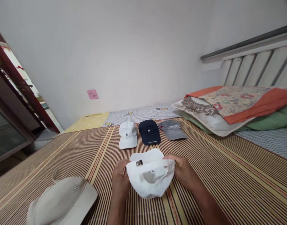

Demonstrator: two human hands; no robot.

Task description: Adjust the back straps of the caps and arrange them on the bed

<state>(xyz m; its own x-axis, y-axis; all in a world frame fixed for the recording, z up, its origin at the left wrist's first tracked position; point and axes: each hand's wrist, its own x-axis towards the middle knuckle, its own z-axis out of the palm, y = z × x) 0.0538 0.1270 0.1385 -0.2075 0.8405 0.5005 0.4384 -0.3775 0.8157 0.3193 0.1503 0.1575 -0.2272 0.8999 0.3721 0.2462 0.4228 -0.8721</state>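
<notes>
A white cap [149, 184] is held up over the striped mat, its rear strap and metal buckle facing me and its opening in view. My left hand [121, 176] grips the cap's left edge, and my right hand [181, 168] pinches its right edge. Beyond it, three caps sit in a row on the mat: a white one [128, 132] with a small dark logo, a navy one [149, 132], and a grey one [172, 129]. A beige cap [61, 200] lies at the lower left, partly cut off by the frame.
The striped mat [101, 193] covers the bed. Pillows with an orange-edged floral cover [237, 100] lie at the right, beside a white slatted headboard [263, 65]. A wall with a pink switch plate [93, 94] rises behind; a door frame [28, 90] stands at the left.
</notes>
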